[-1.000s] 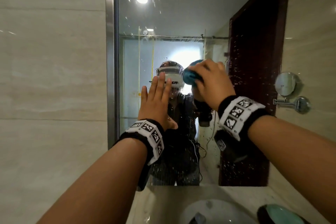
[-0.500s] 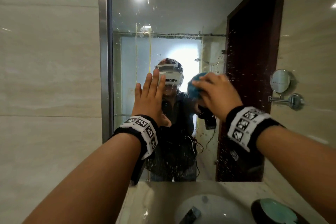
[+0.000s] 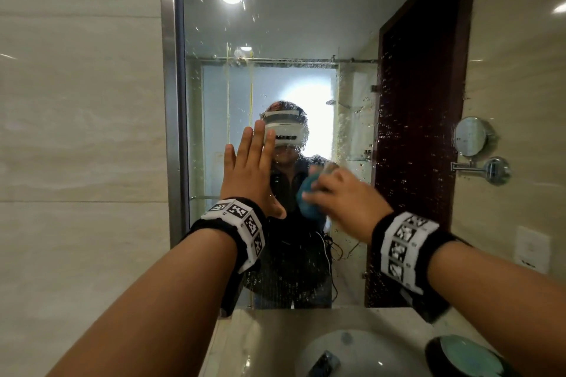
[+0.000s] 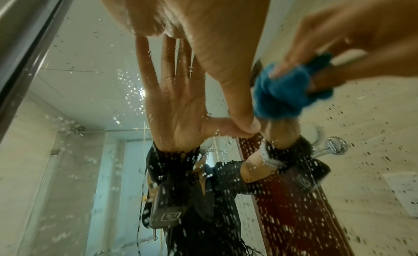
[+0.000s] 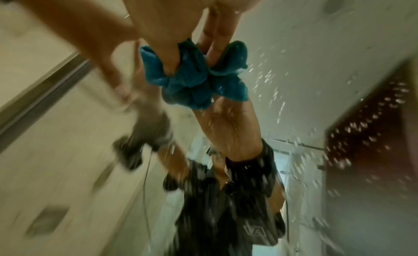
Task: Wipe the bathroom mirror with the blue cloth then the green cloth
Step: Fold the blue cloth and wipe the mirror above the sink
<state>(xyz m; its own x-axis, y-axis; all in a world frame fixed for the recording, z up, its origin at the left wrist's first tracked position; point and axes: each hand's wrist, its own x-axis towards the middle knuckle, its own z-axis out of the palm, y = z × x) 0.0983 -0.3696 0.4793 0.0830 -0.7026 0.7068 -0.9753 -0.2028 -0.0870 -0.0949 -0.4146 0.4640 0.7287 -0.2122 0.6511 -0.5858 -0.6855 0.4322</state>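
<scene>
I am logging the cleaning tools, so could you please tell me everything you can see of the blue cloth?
The blue cloth is a teal-blue, fuzzy, towel-like rag, bunched into a crumpled wad with folds bulging out between the fingers. The right hand holds it in a pinching grip and presses it against the mirror, right beside the left hand's thumb. Droplets speckle the glass around it. Its full size and shape are hidden.

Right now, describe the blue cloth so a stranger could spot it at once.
Find the wall mirror above the washbasin. Near its middle, the right hand grips a bunched blue cloth against the wet glass. It is the only fuzzy blue thing there.
</scene>
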